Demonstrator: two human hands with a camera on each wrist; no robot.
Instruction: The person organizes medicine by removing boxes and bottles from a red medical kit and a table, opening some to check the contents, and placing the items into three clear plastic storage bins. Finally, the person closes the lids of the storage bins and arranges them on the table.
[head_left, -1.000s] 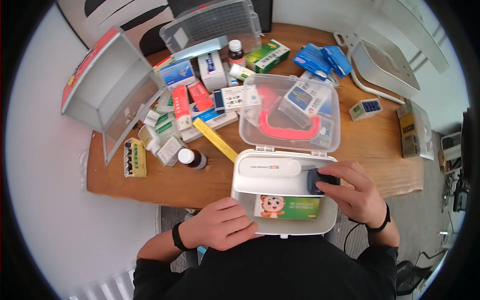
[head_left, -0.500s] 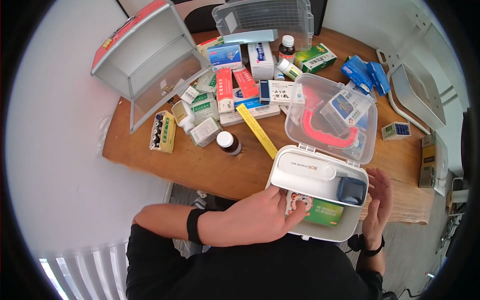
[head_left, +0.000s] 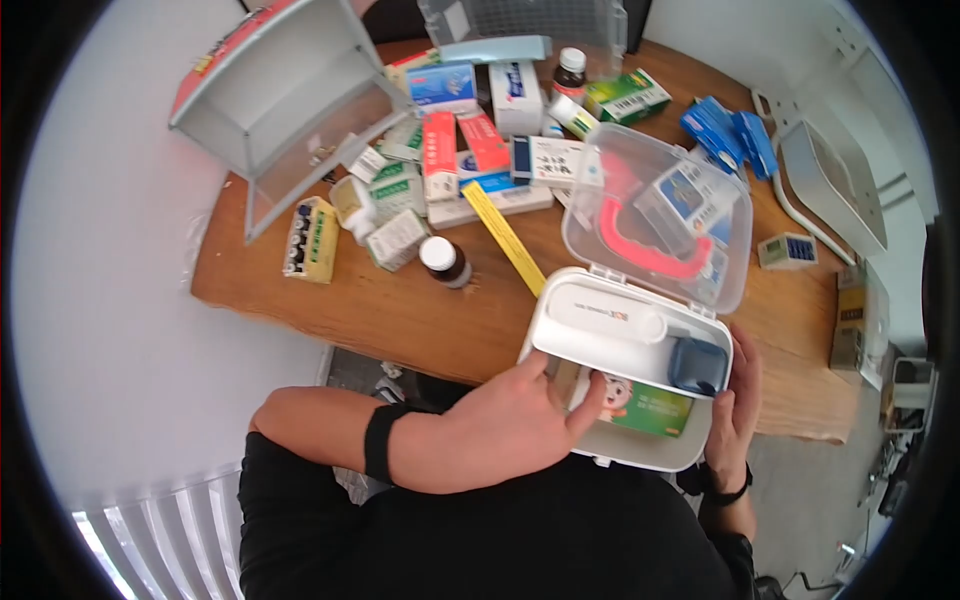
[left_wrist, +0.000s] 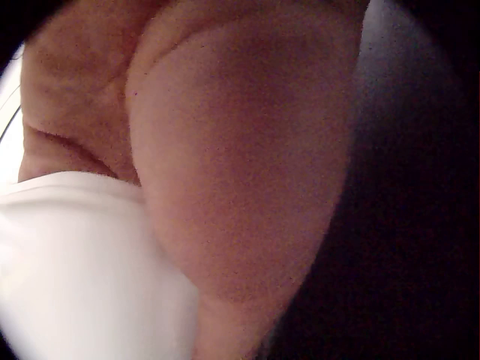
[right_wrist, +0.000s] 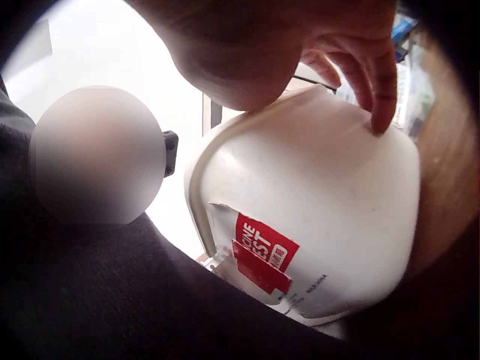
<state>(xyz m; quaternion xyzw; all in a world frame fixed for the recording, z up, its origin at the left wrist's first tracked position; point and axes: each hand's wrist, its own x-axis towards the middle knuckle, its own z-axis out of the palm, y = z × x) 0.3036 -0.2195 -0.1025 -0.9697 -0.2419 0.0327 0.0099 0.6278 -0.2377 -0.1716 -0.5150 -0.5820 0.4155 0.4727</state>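
A white medicine box (head_left: 610, 447) stands open at the table's front edge, its clear lid (head_left: 728, 215) with the pink handle tipped back. In its upper tray (head_left: 570, 344) lies a dark blue case (head_left: 697, 365). Below the tray is a green carton (head_left: 655, 408) with a cartoon animal. My left hand (head_left: 500, 420) grips the box's left end, thumb over the inside; its palm meets the white wall in the left wrist view. At the right end, my right hand (head_left: 738, 400) holds the box, thumb by the rim, fingers along the outer wall.
Medicine cartons (head_left: 440, 155) crowd the wooden table (head_left: 390, 325) beyond the box. A brown bottle (head_left: 445, 262) and a long yellow carton (head_left: 503, 238) lie nearby. A red-edged clear case (head_left: 300, 95) stands at left, blue packets (head_left: 715, 135) at back right.
My right hand has let go of the dark blue case in the tray and moved to the box's right end. My left hand has shifted from the front corner onto the left end.
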